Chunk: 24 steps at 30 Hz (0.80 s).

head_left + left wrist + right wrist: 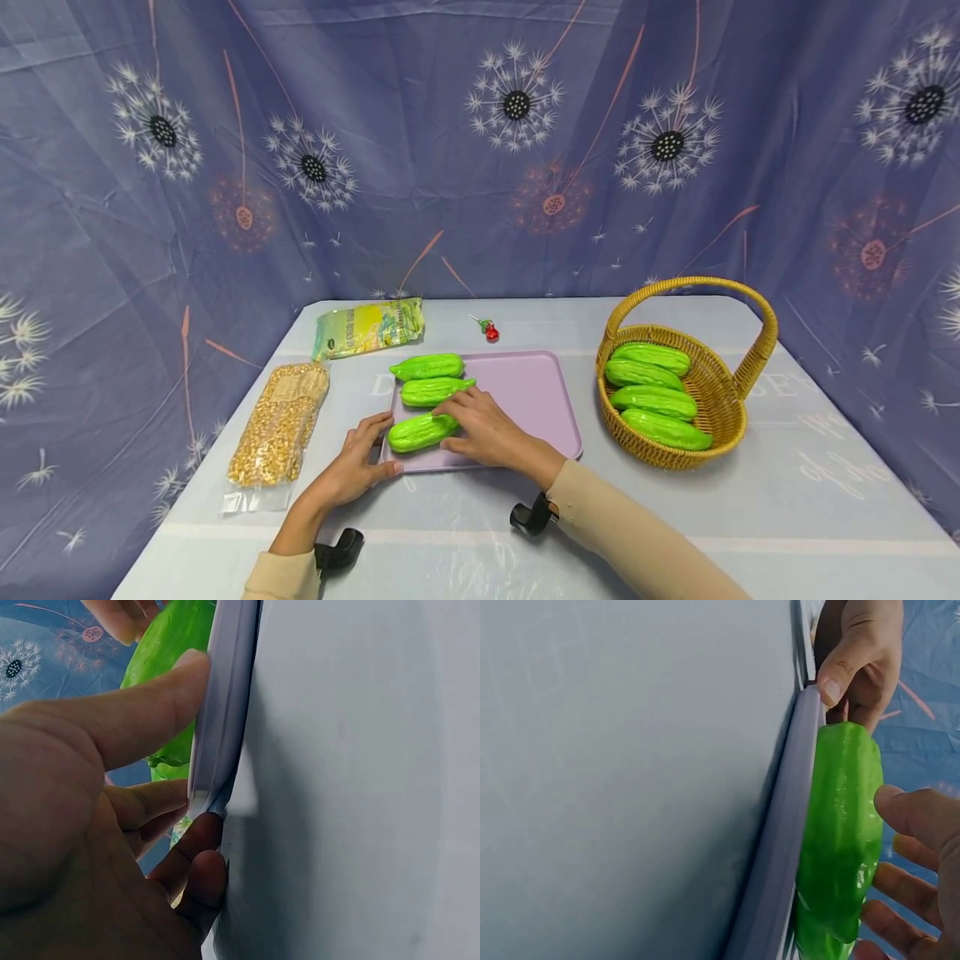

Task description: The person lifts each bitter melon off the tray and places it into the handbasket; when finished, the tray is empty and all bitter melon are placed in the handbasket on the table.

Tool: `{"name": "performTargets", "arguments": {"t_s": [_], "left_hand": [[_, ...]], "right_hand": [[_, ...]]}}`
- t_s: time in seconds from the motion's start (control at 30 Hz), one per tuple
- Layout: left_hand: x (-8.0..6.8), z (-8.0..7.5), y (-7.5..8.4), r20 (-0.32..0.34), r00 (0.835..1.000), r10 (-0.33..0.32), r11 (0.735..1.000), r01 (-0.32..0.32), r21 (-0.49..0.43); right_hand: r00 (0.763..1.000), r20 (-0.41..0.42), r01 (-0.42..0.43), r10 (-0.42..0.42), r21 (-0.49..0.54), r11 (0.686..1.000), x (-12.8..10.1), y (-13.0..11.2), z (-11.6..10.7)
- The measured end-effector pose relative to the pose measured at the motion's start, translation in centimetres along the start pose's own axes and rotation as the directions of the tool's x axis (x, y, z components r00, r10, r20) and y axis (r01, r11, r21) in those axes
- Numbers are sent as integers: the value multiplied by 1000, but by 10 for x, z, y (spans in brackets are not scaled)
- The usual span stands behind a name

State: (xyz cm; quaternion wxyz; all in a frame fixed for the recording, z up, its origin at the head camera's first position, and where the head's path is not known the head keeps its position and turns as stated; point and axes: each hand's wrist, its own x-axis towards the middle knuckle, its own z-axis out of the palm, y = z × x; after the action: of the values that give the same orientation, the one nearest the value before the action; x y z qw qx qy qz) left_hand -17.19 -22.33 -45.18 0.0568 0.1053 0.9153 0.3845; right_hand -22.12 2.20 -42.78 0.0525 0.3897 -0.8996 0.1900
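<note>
Three glossy green bitter melons lie on a lilac tray [525,392], in a column along its left side. Over the right end of the nearest bitter melon [418,432] is my right hand [483,429]. In the right wrist view its thumb touches the ribbed bitter melon [844,825], and the fingers [907,889] are spread loosely above it. My left hand [352,467] holds the tray's near left corner. The left wrist view shows the thumb [161,705] over the tray rim [225,712], with fingertips against the corner from outside.
Right of the tray stands a wicker basket [731,412] with a tall handle and several bitter melons inside. A clear bag of yellow kernels [277,425] lies at left, a green-yellow packet [369,327] behind. A small red and green object [490,331] lies beyond the tray.
</note>
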Motion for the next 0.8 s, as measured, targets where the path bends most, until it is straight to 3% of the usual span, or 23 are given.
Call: {"name": "performTargets", "arguments": {"t_s": [0.43,0.8], "left_hand": [[1,2,-1,10,999,-42,999,42,-19],[1,2,-1,1,999,-32,999,32,-12]], "right_hand": [[1000,23,-12,13,-34,999,7,2,9],[1000,-4,-25,25,-91,996,12,3,15]]}}
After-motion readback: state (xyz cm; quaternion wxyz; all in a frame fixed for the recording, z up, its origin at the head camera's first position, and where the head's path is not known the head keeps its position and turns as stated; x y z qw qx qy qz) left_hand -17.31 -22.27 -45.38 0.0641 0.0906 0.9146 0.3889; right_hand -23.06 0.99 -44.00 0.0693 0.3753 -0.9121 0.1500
